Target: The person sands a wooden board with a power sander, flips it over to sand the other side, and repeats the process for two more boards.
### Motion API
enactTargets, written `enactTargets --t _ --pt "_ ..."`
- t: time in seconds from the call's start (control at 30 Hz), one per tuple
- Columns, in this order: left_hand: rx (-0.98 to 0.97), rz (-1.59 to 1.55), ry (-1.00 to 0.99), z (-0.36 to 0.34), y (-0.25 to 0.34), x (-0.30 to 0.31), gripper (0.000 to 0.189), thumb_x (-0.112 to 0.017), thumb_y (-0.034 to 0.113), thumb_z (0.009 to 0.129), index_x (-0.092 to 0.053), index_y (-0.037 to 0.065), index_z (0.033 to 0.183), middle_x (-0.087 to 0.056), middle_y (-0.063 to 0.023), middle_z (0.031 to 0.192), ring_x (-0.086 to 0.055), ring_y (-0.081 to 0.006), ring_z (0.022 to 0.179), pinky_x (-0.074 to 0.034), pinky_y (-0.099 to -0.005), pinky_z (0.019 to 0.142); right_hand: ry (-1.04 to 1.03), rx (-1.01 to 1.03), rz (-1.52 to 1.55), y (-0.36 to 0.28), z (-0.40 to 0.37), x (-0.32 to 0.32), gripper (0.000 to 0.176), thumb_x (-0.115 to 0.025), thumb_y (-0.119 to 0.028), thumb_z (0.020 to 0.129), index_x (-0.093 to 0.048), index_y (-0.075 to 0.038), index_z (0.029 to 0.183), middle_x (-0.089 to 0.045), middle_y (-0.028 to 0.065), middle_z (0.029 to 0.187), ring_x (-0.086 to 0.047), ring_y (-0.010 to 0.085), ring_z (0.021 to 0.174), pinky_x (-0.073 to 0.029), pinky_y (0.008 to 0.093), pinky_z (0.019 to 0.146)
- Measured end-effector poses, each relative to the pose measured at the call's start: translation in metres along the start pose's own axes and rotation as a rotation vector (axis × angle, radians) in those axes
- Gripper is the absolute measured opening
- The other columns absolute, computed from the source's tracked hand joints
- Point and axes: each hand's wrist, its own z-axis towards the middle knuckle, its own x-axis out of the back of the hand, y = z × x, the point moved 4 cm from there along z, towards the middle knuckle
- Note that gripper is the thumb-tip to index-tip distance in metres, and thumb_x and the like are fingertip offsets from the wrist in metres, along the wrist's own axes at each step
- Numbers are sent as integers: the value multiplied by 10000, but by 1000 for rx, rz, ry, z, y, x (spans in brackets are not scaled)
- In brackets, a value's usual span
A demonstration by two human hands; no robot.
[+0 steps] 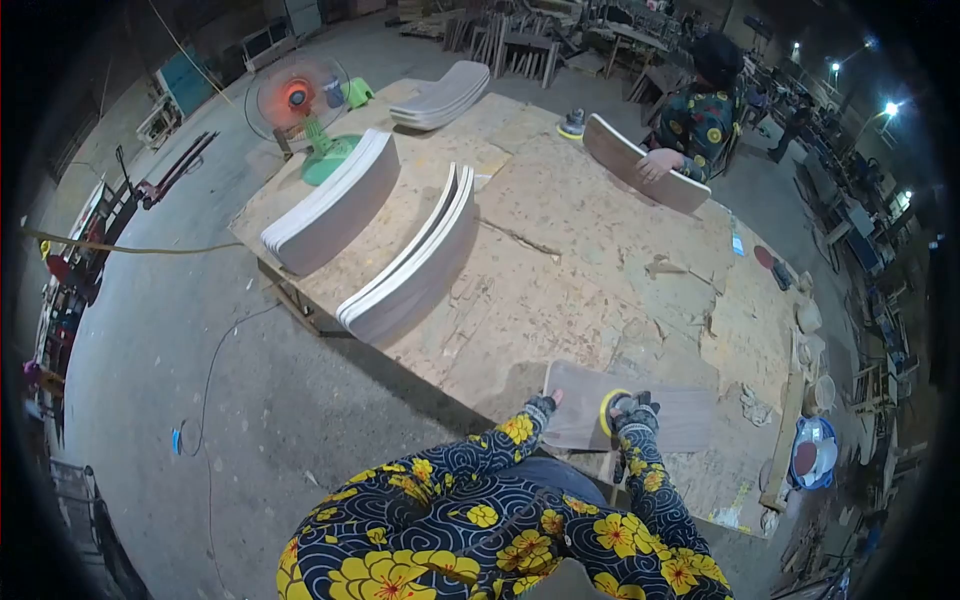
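Observation:
A flat brown wooden board (580, 420) lies at the table's near edge in front of me. My left hand (555, 399) grips the board's left end; its fingers are only partly visible. My right hand (636, 405) is closed over a sander (608, 410) with a yellow round pad, which rests on the middle of the board. The hand and a grey cuff cover most of the sander's body. The board's right end looks pale and smeared.
Curved boards stand in stacks (335, 205) on the table's left (415, 250), with another stack (445, 95) behind. A green fan (325, 160) stands there too. Across the table (560, 220), a co-worker (700, 120) holds a curved board (625, 165) beside a second sander (572, 122).

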Motion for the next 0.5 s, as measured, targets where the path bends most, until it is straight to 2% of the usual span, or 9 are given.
enactTargets --t 0.03,0.1,0.17,0.2,0.27,0.3,0.33,0.4,0.5 --pt "32 -51 50 -10 5 0 793 -619 686 837 -606 28 1280 -682 -148 1146 -623 -282 1058 -480 -433 911 -35 -67 93 -3 6 0 722 -847 -315 689 -493 -131 1291 -555 215 1183 -592 397 1102 -509 491 872" --pt "-17 -74 4 1 3 3 795 -617 687 837 -607 30 1284 -682 -143 1155 -621 -286 1069 -480 -433 914 221 294 -342 50 65 -54 731 -833 -390 684 -518 -107 1280 -583 226 1186 -544 391 1193 -488 445 945" --pt "-44 -108 -37 10 -11 2 796 -615 687 837 -608 31 1288 -682 -138 1163 -620 -290 1081 -479 -432 917 17 222 -211 -24 -13 -17 733 -850 -370 659 -517 -106 1256 -576 223 1196 -524 399 1211 -474 458 964" --pt "-46 -120 -63 8 -14 3 797 -614 688 836 -609 32 1290 -682 -135 1168 -620 -292 1086 -479 -432 919 11 266 -194 -30 -19 -14 717 -839 -365 671 -508 -121 1259 -553 233 1207 -545 415 1162 -488 471 939" --pt "-26 -14 36 11 -14 2 792 -613 682 840 -599 45 1311 -681 -137 1176 -621 -295 1089 -477 -432 923 2 345 -157 -34 -25 -13 688 -816 -357 695 -490 -150 1264 -507 253 1230 -588 448 1063 -515 497 889" --pt "-15 38 81 13 -17 -2 790 -612 679 842 -594 51 1322 -681 -139 1180 -622 -297 1090 -477 -432 926 17 265 -152 -30 -18 -10 702 -834 -349 679 -495 -139 1257 -522 243 1223 -590 440 1074 -512 494 893" --pt "8 -48 11 16 -22 -4 826 -599 706 829 -582 58 1339 -657 -163 1235 -600 -311 1158 -471 -430 951 33 185 -147 -24 -7 -5 717 -852 -340 663 -500 -128 1250 -537 234 1217 -592 431 1085 -509 492 898" --pt "9 16 -4 11 -20 -4 859 -593 725 816 -566 56 1354 -626 -171 1283 -568 -315 1209 -459 -433 980 52 63 -143 -25 -2 4 730 -867 -342 657 -503 -130 1253 -542 230 1220 -615 431 1056 -517 492 870" --pt "10 104 -15 -16 6 4 909 -584 754 798 -544 53 1375 -579 -185 1356 -520 -322 1287 -440 -437 1022 54 194 -234 -1 20 -23 717 -868 -345 647 -510 -148 1236 -539 227 1208 -610 437 1047 -515 503 863"
